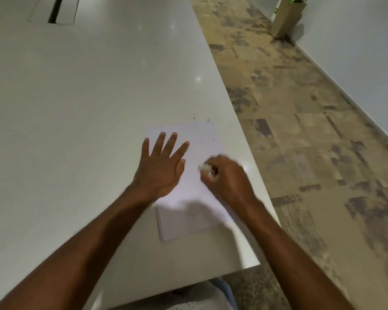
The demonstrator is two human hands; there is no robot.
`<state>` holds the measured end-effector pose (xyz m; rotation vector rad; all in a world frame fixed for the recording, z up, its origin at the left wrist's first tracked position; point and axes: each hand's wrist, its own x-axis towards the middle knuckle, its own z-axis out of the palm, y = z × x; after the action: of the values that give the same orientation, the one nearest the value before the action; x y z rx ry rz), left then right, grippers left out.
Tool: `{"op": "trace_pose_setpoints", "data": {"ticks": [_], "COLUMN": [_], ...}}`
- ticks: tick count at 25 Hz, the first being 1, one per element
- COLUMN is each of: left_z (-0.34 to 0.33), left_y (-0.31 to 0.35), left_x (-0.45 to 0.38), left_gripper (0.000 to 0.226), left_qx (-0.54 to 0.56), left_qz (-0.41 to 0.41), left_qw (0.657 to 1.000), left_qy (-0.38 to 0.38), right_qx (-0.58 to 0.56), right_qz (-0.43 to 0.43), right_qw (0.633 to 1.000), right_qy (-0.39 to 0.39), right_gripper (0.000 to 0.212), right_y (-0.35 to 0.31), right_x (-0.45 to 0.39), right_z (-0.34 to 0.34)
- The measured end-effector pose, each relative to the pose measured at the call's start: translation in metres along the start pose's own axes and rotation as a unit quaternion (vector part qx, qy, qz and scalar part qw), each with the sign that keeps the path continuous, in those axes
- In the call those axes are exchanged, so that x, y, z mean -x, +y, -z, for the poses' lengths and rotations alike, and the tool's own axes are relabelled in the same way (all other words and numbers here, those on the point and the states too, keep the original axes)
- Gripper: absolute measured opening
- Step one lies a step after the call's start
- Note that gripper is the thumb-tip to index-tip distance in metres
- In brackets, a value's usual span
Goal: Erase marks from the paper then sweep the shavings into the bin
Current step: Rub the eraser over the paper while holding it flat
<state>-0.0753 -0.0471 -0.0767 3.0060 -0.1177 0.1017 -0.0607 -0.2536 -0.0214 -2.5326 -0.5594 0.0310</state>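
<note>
We have the left hand (160, 166) flat on the paper (197, 151), fingers straight and spread, pinning the sheet to the white table (76, 108) near its right edge. Our right hand (224, 175) is curled around a small white eraser (204, 167), pinching it with the tip down on the sheet just beside the left thumb. The right hand is blurred, so we judge rubbing is underway. The two hands sit close together but are not touching.

The paper lies on top of what looks like a second sheet or thin pad (179, 224), whose edge shows toward us. No pencil marks are readable on the sheet; too washed out to tell what remains.

Progress, as we judge it: the erase step is in hand, not finished. A few dark shavings (207, 120) lie on the table just past the far edge of the paper, and a speck or two sits on the sheet near its right side. Sweeping is not yet done. No bin is in view, so we cannot tell where the shavings go. A planter (286, 16) stands on the floor well apart.
</note>
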Motion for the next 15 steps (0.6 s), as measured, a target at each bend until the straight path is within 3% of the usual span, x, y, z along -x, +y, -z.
{"op": "trace_pose_setpoints", "data": {"ticks": [2,5,7,9,11,13,15], "left_z": [0.000,0.001,0.000,0.000,-0.001,-0.001,-0.001], "left_y": [0.000,-0.001,-0.001,0.000,0.000,0.000,0.001], "left_x": [0.001,0.002,0.001,0.001,0.001,0.001,0.002], "left_gripper": [0.062,0.062,0.061,0.062,0.062,0.062,0.060], "left_qx": [0.000,-0.002,-0.004,-0.008,-0.013,-0.016,-0.016], "left_qz": [0.004,0.010,0.007,0.001,0.000,0.002,0.003], "left_qw": [1.000,1.000,1.000,1.000,1.000,1.000,1.000], "left_qy": [0.005,0.011,0.010,0.014,0.015,0.020,0.017], "right_qx": [0.000,-0.123,-0.261,-0.411,-0.447,-0.466,-0.512], "right_qz": [-0.037,-0.056,-0.121,-0.181,-0.199,-0.198,-0.201], "right_qw": [0.999,0.987,0.957,0.889,0.853,0.846,0.829], "right_qy": [0.040,0.088,0.042,-0.091,-0.179,-0.170,-0.101], "right_gripper": [0.020,0.008,0.008,0.012,0.018,0.019,0.014], "right_y": [0.016,0.019,0.015,0.014,0.014,0.016,0.014], "right_x": [-0.040,-0.025,0.013,0.030,0.012,-0.028,-0.068], "right_z": [0.012,0.020,0.024,0.020,0.015,0.015,0.026]}}
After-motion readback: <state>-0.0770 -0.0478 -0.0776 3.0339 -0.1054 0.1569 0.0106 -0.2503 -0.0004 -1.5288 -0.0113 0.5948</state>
